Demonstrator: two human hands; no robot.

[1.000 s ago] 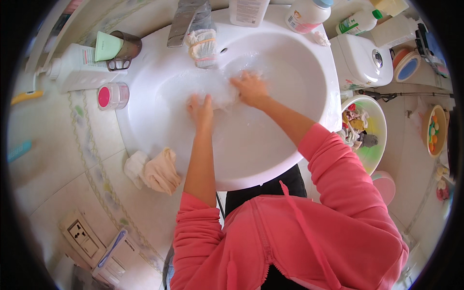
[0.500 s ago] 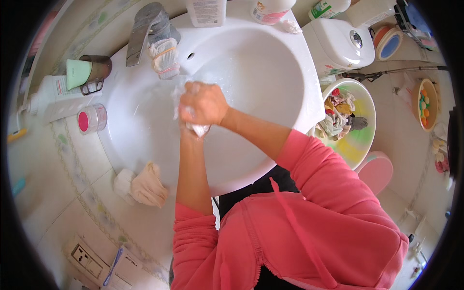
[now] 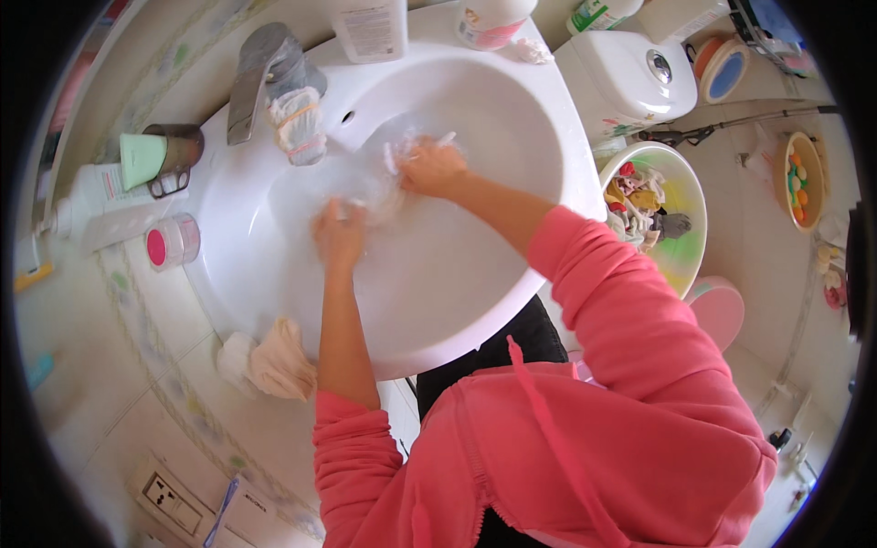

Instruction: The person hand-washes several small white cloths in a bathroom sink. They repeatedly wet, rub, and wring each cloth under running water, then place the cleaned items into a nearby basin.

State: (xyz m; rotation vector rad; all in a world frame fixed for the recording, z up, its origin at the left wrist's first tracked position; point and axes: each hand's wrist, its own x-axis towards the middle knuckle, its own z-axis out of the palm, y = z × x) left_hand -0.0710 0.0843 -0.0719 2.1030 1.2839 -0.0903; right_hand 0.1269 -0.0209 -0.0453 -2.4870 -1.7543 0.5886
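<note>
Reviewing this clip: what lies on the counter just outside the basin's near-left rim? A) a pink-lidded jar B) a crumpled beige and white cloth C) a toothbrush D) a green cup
B: a crumpled beige and white cloth lies on the counter by the near-left rim of the white basin, while the left hand and right hand work a wet white cloth inside it.

Both hands were down inside the white basin (image 3: 512, 301), gripping a pale wet cloth (image 3: 384, 183) stretched between them. The left hand (image 3: 340, 236) held its nearer end, toward the basin's middle; the right hand (image 3: 431, 167) held the far end, closer to the faucet (image 3: 260, 78). A crumpled beige rag (image 3: 281, 361) lay on the counter just outside the basin's near-left rim. A pink-lidded jar (image 3: 172, 243) stood off its left rim.
</note>
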